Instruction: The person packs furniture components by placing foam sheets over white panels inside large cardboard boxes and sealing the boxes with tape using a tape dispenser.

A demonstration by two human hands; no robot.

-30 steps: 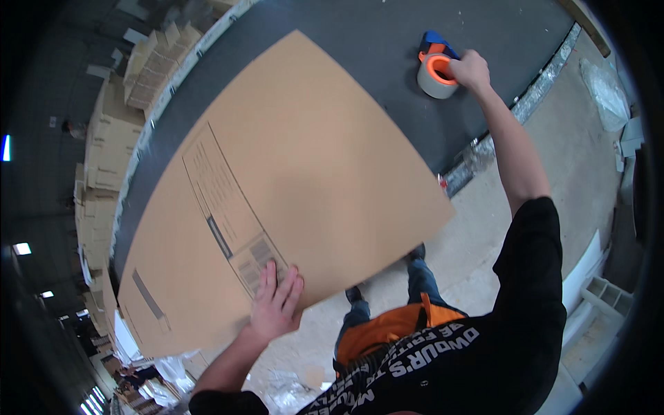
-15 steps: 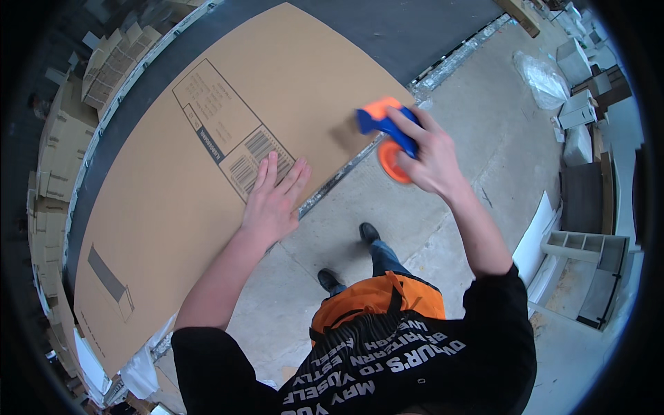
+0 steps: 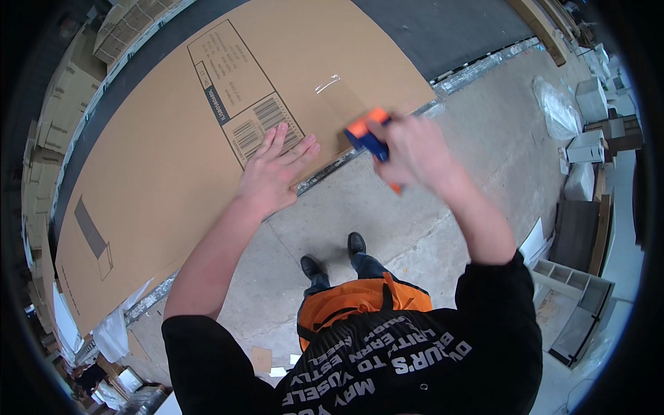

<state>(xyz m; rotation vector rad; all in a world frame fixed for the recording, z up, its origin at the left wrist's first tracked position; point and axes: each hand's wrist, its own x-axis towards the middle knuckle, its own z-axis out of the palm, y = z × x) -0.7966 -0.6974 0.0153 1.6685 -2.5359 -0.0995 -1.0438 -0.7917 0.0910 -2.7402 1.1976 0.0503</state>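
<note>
A large flat cardboard box [image 3: 159, 187] with a printed label and barcodes lies across the dark work table. My left hand [image 3: 273, 171] rests flat on it beside the barcodes, fingers spread. My right hand [image 3: 420, 153] is wrapped round a blue and orange tape dispenser [image 3: 368, 131], somewhat blurred, at the box's near edge. Just beyond the dispenser, a strip of clear packing tape [image 3: 329, 84] shines on the cardboard and runs toward that edge. Whether the tape still joins the dispenser, I cannot tell.
Stacked cardboard boxes [image 3: 69, 104] stand past the table's far left side. Wrapped foam and plastic film [image 3: 553, 111] lie on the floor at right, near a white shelf unit [image 3: 577, 304]. Long boards [image 3: 543, 28] sit at upper right.
My right hand has drawn the tape dispenser slightly toward the near edge, and a strip of clear tape now shows on the cardboard. My left hand stays flat on the box.
</note>
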